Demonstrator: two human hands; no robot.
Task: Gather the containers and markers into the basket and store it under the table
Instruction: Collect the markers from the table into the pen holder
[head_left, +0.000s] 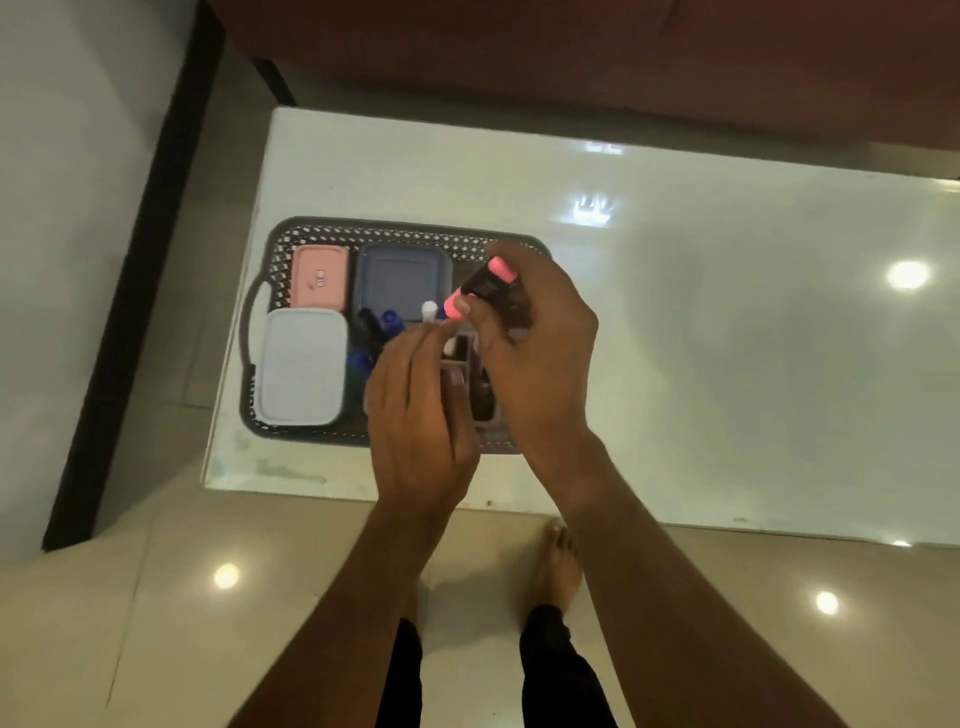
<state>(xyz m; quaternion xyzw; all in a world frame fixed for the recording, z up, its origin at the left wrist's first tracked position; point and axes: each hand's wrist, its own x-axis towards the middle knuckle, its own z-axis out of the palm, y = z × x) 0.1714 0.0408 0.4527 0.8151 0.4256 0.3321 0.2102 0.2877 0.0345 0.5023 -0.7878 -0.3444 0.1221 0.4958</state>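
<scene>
Right hand (535, 332) grip around pink marker (480, 285) over basket (280, 244), glossy white table (675, 322), tiled floor (260, 597).

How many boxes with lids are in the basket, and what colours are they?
Pink lidded box: 1
Blue-grey lidded box: 1
Pale light-blue lidded box: 1
Total: 3 lidded boxes in the basket. The hands cover part of the basket, so more could be hidden there.
</scene>
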